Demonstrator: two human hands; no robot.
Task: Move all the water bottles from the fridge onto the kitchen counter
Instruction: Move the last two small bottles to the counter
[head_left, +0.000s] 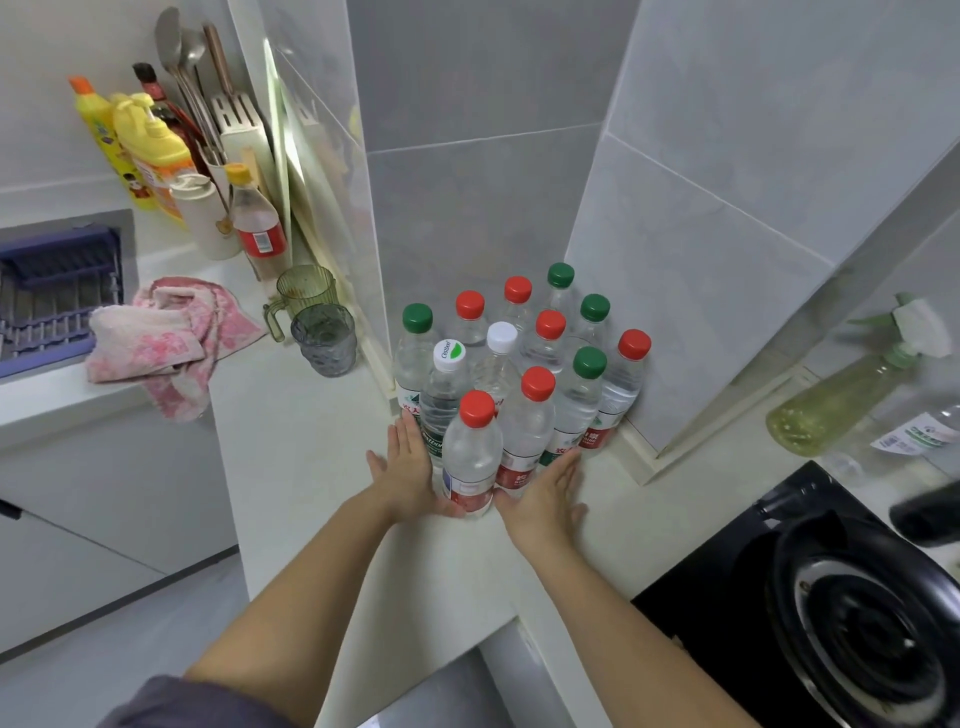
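Observation:
Several clear water bottles (519, 364) with red, green and white caps stand packed together on the white kitchen counter (311, 467), in the corner against the grey tiled wall. The nearest one, a red-capped bottle (470, 457), stands at the front of the group. My left hand (402, 467) lies flat against the left side of the cluster, fingers straight. My right hand (545, 493) lies flat against the right front side, fingers straight too. Both hands touch the front bottles from either side. The fridge is out of view.
Two tinted glass cups (322, 338) and a pink towel (171, 338) sit left of the bottles. A dish rack (52, 296) and detergent bottles (145, 150) are at the far left. A black gas hob (831, 597) and a spray bottle (852, 389) are on the right.

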